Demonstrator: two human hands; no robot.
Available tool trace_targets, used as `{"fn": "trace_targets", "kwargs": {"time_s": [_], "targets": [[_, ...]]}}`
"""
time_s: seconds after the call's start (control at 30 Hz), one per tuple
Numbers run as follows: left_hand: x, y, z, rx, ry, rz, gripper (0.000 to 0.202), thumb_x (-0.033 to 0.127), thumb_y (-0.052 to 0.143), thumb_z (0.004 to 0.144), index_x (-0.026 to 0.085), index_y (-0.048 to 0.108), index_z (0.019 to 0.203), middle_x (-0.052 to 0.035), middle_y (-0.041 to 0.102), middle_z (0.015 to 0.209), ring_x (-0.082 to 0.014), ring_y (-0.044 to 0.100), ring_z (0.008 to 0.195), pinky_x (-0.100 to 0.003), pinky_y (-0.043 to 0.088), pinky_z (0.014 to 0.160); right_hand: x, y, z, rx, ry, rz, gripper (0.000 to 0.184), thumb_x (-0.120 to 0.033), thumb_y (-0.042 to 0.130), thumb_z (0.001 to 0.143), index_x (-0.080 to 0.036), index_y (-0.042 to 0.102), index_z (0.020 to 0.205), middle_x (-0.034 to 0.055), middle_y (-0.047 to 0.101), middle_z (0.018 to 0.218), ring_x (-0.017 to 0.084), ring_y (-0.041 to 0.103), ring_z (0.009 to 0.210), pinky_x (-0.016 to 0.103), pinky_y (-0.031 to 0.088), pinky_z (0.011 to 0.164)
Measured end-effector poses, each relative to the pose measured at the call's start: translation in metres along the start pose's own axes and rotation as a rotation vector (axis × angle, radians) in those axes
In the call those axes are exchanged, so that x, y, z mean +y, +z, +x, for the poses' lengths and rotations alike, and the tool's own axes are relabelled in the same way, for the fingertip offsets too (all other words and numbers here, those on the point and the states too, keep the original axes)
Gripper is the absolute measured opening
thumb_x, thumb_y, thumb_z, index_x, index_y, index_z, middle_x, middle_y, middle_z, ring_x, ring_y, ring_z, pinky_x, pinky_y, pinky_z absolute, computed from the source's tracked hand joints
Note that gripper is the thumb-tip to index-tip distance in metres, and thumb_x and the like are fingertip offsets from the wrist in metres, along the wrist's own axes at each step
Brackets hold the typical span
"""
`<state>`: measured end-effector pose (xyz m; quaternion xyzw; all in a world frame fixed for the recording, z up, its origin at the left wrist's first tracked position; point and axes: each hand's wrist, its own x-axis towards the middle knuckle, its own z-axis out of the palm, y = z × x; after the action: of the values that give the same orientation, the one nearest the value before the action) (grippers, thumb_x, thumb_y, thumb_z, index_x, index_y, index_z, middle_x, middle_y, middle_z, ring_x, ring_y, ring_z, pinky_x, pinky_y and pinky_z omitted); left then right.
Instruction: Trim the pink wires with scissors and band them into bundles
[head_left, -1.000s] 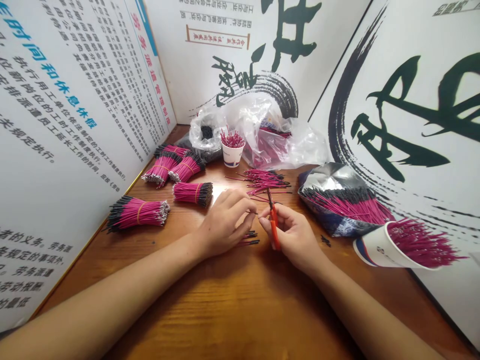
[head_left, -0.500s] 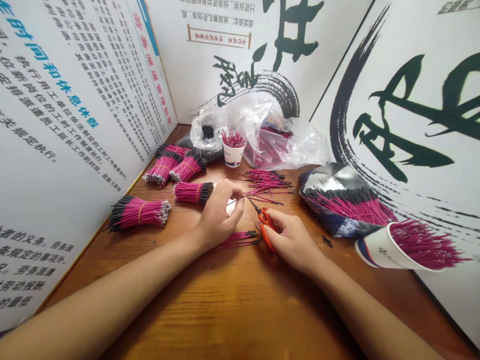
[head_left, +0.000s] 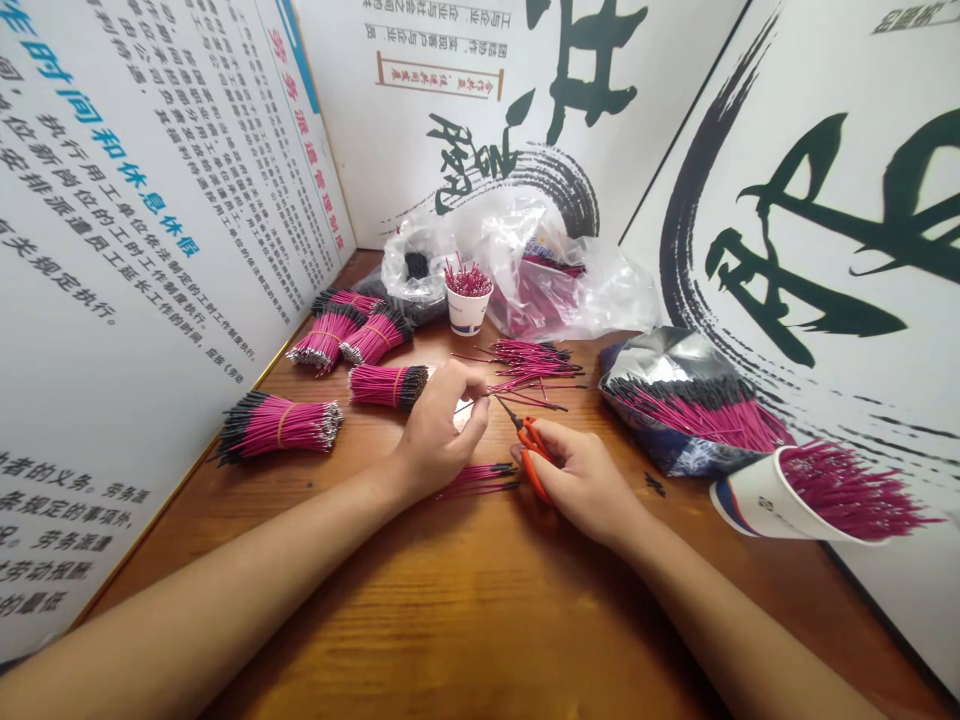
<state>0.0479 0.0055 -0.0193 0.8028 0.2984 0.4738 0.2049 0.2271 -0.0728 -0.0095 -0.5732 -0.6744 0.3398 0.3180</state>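
Note:
My left hand is closed in a pinch on a thin pink wire at the near edge of a loose pile of pink wires. My right hand grips small orange-handled scissors, whose tips point up-left toward the pinched wire. Between both hands, a small heap of pink wires with black ends lies on the wooden table.
Several banded bundles of pink wires lie at the left. At the back, a paper cup with wires stands in front of plastic bags. A foil bag of wires and a tipped cup lie right. Printed boards wall the table.
My left hand moved up from the small heap to the loose pile and pinched a wire. The scissors tilted from upright to pointing up-left. Since half a second ago little has moved.

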Motion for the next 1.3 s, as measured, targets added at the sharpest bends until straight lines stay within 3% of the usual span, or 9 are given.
{"fn": "trace_targets", "kwargs": {"time_s": [1.3], "targets": [[-0.0002,0.0001,-0.0019,-0.011,0.011,-0.037,0.005,0.015,0.048,0.092,0.018,0.048,0.088,-0.0016,0.051,0.084,-0.0145,0.047,0.079,-0.03,0.039,0.072,0.0002,0.0019,0.0004,0.021,-0.01,0.025,0.023,-0.026,0.053,0.09,-0.019,0.047,0.069,-0.0051,0.045,0.059,0.01,0.039,0.057,0.023,0.03,0.054]]}}
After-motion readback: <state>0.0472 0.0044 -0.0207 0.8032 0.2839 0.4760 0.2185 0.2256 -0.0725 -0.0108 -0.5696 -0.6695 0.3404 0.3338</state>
